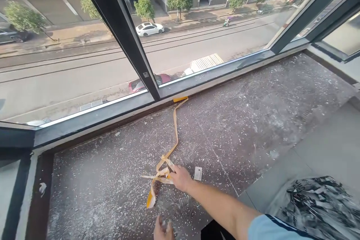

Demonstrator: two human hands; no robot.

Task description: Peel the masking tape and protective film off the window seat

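Yellow masking tape strip (174,135) trails from the window frame (123,26) base across the dark sill (253,120), bunched in the right hand (181,178), fingers pinched on it. Left hand (163,230) at bottom edge, grip cannot be told. Sill speckled with white paint flecks; small white tag (198,173) just beside. Street below; shop signs unreadable.
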